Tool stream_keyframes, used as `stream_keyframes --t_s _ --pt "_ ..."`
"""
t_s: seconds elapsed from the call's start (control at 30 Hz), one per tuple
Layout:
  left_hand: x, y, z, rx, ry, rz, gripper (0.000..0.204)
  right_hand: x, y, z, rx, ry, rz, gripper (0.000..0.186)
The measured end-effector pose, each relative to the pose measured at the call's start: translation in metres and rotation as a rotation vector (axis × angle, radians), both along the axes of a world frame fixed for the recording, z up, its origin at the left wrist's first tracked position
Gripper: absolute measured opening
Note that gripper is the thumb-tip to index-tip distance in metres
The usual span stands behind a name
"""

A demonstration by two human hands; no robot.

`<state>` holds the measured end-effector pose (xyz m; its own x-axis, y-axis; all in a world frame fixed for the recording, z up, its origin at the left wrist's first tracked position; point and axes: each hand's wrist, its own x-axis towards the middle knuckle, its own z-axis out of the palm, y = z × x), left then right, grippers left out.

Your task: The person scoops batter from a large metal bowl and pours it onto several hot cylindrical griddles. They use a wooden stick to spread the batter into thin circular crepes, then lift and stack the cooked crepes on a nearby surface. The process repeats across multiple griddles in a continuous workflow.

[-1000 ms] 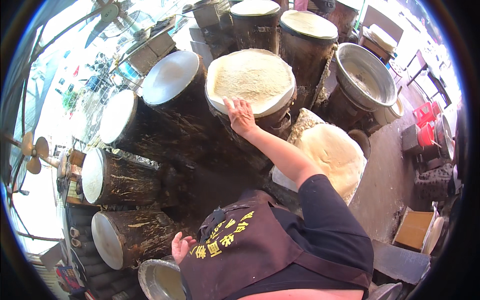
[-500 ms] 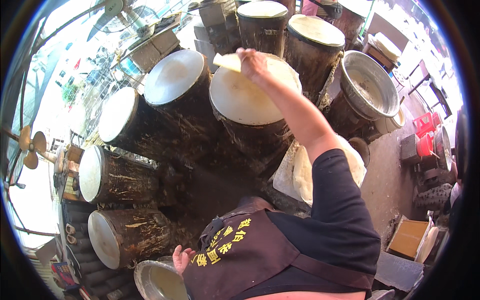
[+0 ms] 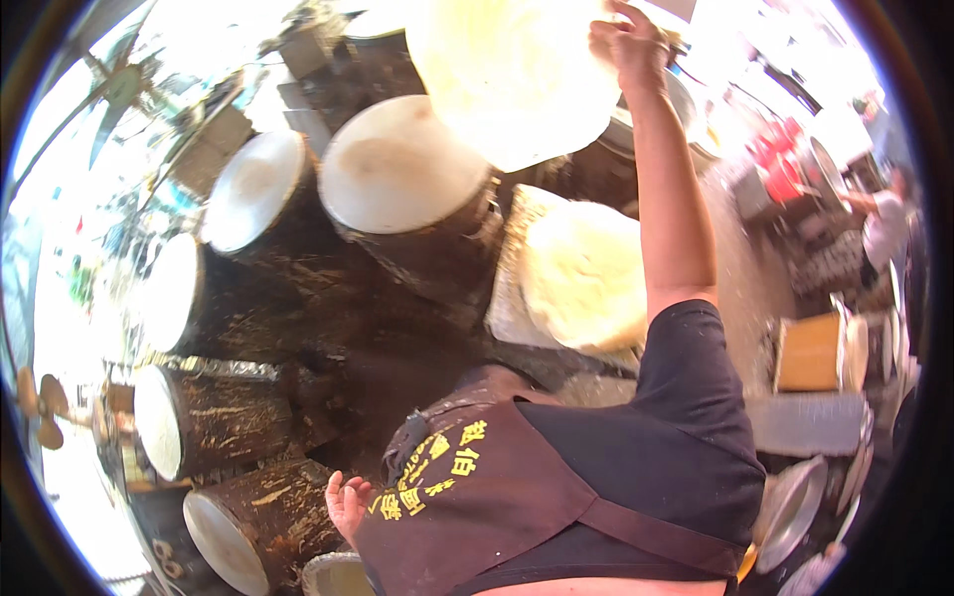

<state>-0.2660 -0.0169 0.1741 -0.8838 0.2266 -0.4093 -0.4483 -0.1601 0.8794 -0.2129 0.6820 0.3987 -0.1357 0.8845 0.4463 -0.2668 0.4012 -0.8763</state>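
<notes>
Thin round dough sheet (image 3: 512, 84) hangs aloft over there, just right of the round griddle (image 3: 402, 164), pinched at its right edge by the right hand (image 3: 631, 45). A pale mound (image 3: 586, 278) sits on a board (image 3: 512, 273) below. Beside the apron (image 3: 477, 497), the left hand (image 3: 347, 502) holds nothing I can see, fingers loosely curled.

Flat sheet (image 3: 497, 74): thin, pliant-looking, finish partly lost in glare | drum top (image 3: 397, 164): smooth, metal-looking, low sheen | drum wall (image 3: 427, 258): rough, streaked, matt | dough slab (image 3: 581, 273): soft-looking, fairly smooth, matt | apron (image 3: 497, 487): matt cloth | sleeve (image 3: 688, 358): matt cloth | basin (image 3: 792, 512): metal, glossy | red bucket (image 3: 784, 181): plastic-looking
</notes>
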Motion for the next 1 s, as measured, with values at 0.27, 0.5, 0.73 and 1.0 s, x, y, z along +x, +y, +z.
stream_keyframes --t_s 0.27,0.5,0.73,1.0 --pt "-0.033 0.021 -0.003 -0.034 -0.032 -0.292 0.039 0.254 -0.028 -0.222 -0.387 0.284 -0.098 0.044" --pt "-0.039 0.066 0.011 -0.190 -0.033 -0.386 0.038 0.334 -0.090 -0.441 -0.738 -0.139 -0.508 0.047" --pt "-0.024 0.075 0.014 -0.207 -0.045 -0.272 0.037 0.347 -0.076 -0.464 -0.645 -0.807 -0.648 0.053" --pt "0.033 0.046 0.008 -0.112 -0.116 0.153 0.036 0.234 0.004 -0.389 0.055 -1.295 -0.611 0.058"
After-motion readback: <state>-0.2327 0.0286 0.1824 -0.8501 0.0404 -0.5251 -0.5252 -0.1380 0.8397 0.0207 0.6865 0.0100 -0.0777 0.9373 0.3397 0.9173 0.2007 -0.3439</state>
